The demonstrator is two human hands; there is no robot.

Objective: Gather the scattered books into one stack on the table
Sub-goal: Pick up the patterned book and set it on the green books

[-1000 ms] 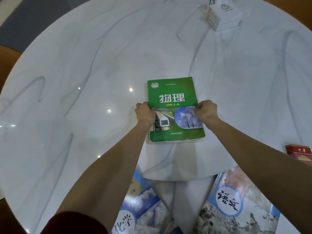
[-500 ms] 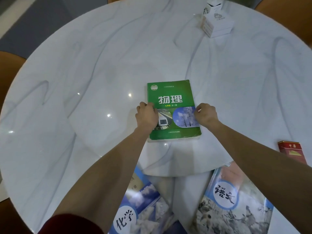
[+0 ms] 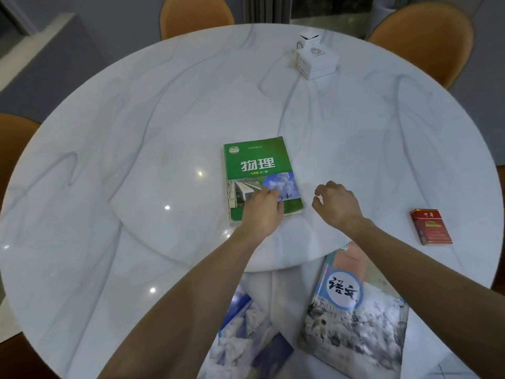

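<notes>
A green book lies flat on the raised round centre plate of the white marble table. My left hand rests on the book's near part, fingers flat on the cover. My right hand hovers just right of the book, apart from it, fingers curled loosely with nothing in them. A blue and grey book lies near the table's front edge on the right. Another blue book lies at the front centre, partly hidden by my left arm.
A red cigarette pack lies at the right. White boxes stand at the far side of the table. Orange chairs ring the table at the back, with another orange chair at the left.
Both hands were gripping the green book's sides; now the right hand has let go and drawn off to the right, and the left hand has slid onto the cover. The view has tilted up.
</notes>
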